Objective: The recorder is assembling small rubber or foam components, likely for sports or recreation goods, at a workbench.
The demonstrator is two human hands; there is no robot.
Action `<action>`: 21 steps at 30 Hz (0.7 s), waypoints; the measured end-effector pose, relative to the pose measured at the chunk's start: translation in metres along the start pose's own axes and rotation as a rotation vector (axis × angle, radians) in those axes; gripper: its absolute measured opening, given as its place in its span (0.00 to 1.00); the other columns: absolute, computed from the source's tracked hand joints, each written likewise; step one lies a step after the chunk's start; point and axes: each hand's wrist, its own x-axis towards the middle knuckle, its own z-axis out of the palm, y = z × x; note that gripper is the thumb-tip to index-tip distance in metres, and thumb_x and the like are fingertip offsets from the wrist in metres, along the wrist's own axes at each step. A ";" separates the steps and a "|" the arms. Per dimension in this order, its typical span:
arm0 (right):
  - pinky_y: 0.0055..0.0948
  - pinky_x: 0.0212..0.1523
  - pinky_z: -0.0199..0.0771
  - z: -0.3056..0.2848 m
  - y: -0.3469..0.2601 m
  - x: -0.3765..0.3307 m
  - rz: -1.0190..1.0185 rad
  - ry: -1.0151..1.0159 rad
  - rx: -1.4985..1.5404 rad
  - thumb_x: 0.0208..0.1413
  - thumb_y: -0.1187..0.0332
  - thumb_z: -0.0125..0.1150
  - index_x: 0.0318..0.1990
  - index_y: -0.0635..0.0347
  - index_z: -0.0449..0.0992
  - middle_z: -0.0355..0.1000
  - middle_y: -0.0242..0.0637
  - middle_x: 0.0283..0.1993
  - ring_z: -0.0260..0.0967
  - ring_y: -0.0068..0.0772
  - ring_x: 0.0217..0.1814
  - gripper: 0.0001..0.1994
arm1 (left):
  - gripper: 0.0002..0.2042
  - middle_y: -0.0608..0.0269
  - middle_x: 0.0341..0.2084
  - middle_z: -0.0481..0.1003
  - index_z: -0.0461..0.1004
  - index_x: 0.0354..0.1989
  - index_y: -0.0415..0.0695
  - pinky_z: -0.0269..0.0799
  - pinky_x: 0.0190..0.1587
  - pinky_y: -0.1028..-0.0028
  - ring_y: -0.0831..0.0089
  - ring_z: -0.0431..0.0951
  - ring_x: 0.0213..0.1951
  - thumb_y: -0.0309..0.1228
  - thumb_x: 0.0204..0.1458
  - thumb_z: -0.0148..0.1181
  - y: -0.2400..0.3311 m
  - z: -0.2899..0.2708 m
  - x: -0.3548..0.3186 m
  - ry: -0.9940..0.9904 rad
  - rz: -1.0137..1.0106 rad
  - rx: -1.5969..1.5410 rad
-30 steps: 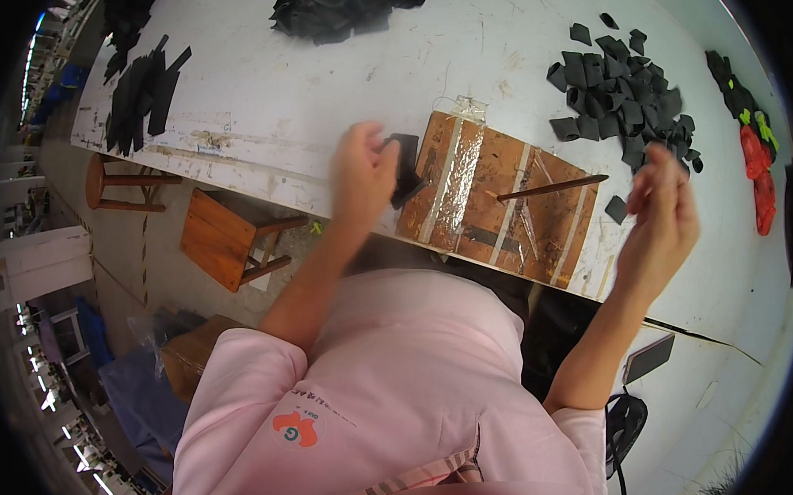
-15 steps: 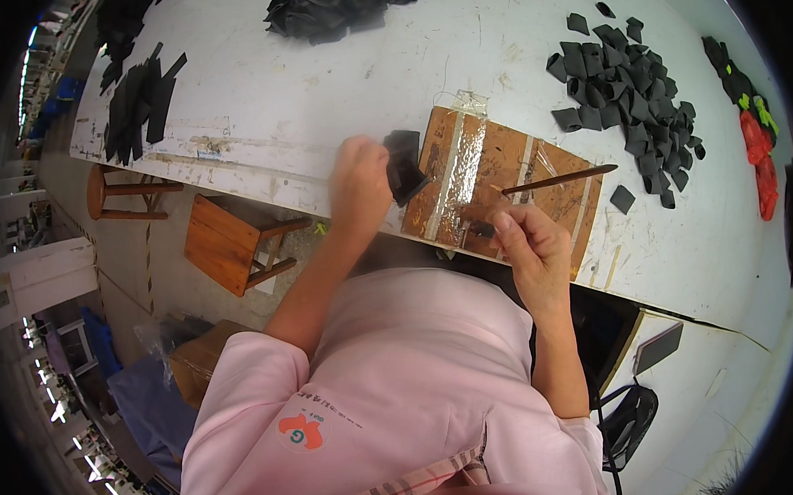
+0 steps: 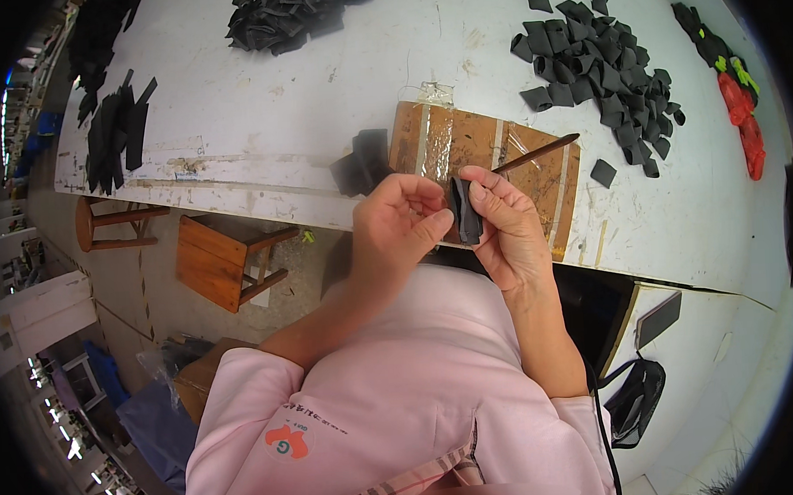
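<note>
Surface (image 3: 318, 65) first: I see the same white, scuffed top as half a second ago, with a heap of black cut pieces (image 3: 601, 62) at the far right and the brown taped board (image 3: 463, 147) at its near edge. A thin dark stick (image 3: 534, 153) lies across that board where it lay before. A small stack of black pieces (image 3: 362, 160) sits just left of the board; a second ago my left hand (image 3: 396, 234) rested on it, and now that hand has come back toward my chest. My right hand (image 3: 506, 229) has also pulled in from the board and meets the left. Between them I hold one small black piece (image 3: 466, 211), upright, just above the surface's near edge: the right hand's thumb and fingers pinch it from the right, the left hand's thumb presses its left side with the fingers curled in. Earlier neither hand showed it so plainly.
</note>
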 end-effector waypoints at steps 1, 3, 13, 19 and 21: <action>0.21 0.32 0.75 -0.001 -0.001 0.000 0.000 0.002 0.000 0.49 0.77 0.54 0.39 0.66 0.68 0.71 0.38 0.32 0.70 0.24 0.31 0.09 | 0.08 0.62 0.29 0.70 0.66 0.36 0.35 0.68 0.35 0.81 0.81 0.69 0.32 0.21 0.46 0.52 0.002 0.001 0.001 -0.001 -0.001 -0.001; 0.21 0.32 0.75 -0.003 -0.002 0.001 0.022 -0.008 -0.032 0.49 0.77 0.53 0.39 0.66 0.68 0.71 0.38 0.31 0.71 0.25 0.30 0.08 | 0.06 0.63 0.24 0.71 0.67 0.33 0.36 0.70 0.30 0.82 0.81 0.71 0.27 0.21 0.47 0.51 0.008 0.003 0.005 0.011 -0.266 -0.098; 0.20 0.22 0.68 0.000 0.000 -0.007 -0.542 0.130 -1.320 0.43 0.75 0.60 0.36 0.65 0.69 0.70 0.38 0.28 0.69 0.26 0.25 0.11 | 0.01 0.66 0.17 0.71 0.69 0.26 0.35 0.64 0.22 0.86 0.85 0.68 0.19 0.20 0.44 0.54 0.006 -0.001 0.012 0.086 -0.211 0.193; 0.26 0.21 0.65 0.006 0.001 -0.018 -0.909 0.006 -1.306 0.41 0.76 0.60 0.31 0.65 0.71 0.66 0.38 0.25 0.66 0.30 0.24 0.08 | 0.03 0.68 0.18 0.71 0.69 0.25 0.36 0.63 0.20 0.87 0.89 0.67 0.19 0.17 0.43 0.55 0.008 0.014 0.008 0.059 0.200 0.523; 0.28 0.22 0.65 0.007 0.001 -0.017 -0.910 0.028 -1.303 0.41 0.78 0.59 0.29 0.65 0.71 0.65 0.38 0.26 0.66 0.31 0.24 0.06 | 0.03 0.68 0.16 0.71 0.70 0.24 0.36 0.61 0.18 0.85 0.89 0.66 0.17 0.17 0.42 0.56 0.011 0.016 0.009 0.038 0.274 0.631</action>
